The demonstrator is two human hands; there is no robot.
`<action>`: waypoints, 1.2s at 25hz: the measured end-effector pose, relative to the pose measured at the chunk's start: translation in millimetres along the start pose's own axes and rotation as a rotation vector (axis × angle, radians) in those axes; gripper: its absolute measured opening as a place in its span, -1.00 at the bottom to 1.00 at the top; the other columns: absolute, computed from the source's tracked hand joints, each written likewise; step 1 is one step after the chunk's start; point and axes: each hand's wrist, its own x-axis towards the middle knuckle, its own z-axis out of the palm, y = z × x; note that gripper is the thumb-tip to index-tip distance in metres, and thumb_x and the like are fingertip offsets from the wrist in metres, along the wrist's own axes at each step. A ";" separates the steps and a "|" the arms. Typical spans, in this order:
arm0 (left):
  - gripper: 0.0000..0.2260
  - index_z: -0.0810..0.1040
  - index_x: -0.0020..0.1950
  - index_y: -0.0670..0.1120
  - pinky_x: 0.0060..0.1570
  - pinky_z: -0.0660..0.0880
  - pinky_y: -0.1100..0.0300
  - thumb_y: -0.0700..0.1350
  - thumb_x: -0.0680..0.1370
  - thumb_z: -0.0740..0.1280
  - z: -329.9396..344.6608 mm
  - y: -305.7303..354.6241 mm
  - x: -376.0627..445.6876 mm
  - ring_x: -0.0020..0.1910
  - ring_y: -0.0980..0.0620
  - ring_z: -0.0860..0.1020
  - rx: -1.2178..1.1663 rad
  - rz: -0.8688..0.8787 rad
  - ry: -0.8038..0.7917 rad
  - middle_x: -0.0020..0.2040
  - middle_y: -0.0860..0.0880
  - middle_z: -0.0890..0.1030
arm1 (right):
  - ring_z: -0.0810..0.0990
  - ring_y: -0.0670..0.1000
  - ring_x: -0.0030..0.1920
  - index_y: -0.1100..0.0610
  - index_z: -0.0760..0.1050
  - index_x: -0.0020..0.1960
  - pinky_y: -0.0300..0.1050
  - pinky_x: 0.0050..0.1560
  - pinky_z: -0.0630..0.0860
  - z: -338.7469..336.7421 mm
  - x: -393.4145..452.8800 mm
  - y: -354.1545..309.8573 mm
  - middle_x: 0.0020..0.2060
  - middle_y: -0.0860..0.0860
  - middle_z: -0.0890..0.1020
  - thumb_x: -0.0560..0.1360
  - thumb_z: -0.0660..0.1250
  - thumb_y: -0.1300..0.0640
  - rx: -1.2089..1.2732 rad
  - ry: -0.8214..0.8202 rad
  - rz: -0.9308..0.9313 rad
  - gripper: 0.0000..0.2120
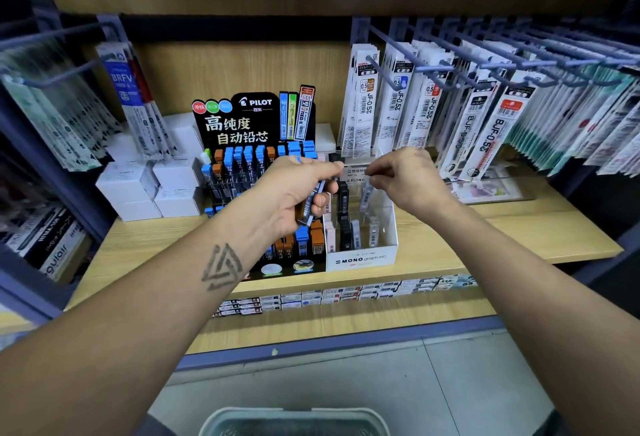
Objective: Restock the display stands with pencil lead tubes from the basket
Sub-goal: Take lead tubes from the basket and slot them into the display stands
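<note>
Pale woodgrain shelf (485, 238) | left hand (294, 189) fingers grip slim tubes (313, 201) | right hand (408, 179) fingers pinch translucent tube (367, 195)

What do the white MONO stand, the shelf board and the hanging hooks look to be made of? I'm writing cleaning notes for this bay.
White MONO stand: probably printed card, matte, with thin folded walls; it could be thin plastic.
Shelf board: wood-look laminate or veneer, pale with a visible grain pattern and a smooth surface.
Hanging hooks: likely coated metal wire, thin rods with an even grey-blue finish.
</note>
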 end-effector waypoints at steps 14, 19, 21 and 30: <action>-0.89 0.59 -0.02 -0.24 -0.63 0.26 0.34 -0.19 0.59 0.40 -1.8 -1.1 -5.2 -0.58 0.11 0.34 0.012 -0.027 -0.009 -0.38 -0.09 0.53 | 0.64 0.09 0.11 0.14 0.67 0.16 -0.13 0.24 0.51 -2.0 -11.3 -8.3 0.06 0.11 0.71 0.56 0.40 0.21 -0.140 -0.006 -0.101 -0.80; -0.81 0.57 -0.06 -0.22 -0.64 0.25 0.36 -0.11 0.64 0.33 -0.2 -2.3 -8.8 -0.60 0.12 0.33 -0.014 -0.062 -0.017 -0.38 -0.10 0.51 | 0.66 0.05 0.03 0.10 0.70 0.08 -0.06 0.18 0.57 -11.8 -18.5 -19.1 -0.01 0.05 0.73 0.54 0.38 0.24 -0.117 0.040 -0.094 -0.82; -0.76 0.54 -0.02 -0.21 -0.64 0.24 0.35 -0.03 0.66 0.29 2.5 -2.9 -11.8 -0.60 0.11 0.33 -0.033 -0.082 -0.027 -0.39 -0.10 0.50 | 0.67 -0.02 -0.08 0.13 0.71 0.02 -0.11 0.08 0.59 -16.2 -28.6 -36.5 -0.09 0.05 0.74 0.52 0.42 0.26 0.148 0.030 -0.061 -0.86; -0.57 0.54 -0.16 -0.08 -0.54 0.40 0.32 0.21 0.67 0.14 0.1 -4.3 -27.3 -0.50 0.03 0.48 -0.157 -0.193 0.047 -0.39 -0.05 0.55 | 0.58 0.00 0.00 0.08 0.58 0.24 -0.13 0.04 0.57 -15.4 -70.2 -101.0 0.01 0.03 0.56 0.29 0.65 -0.06 0.333 -0.277 -0.183 -0.42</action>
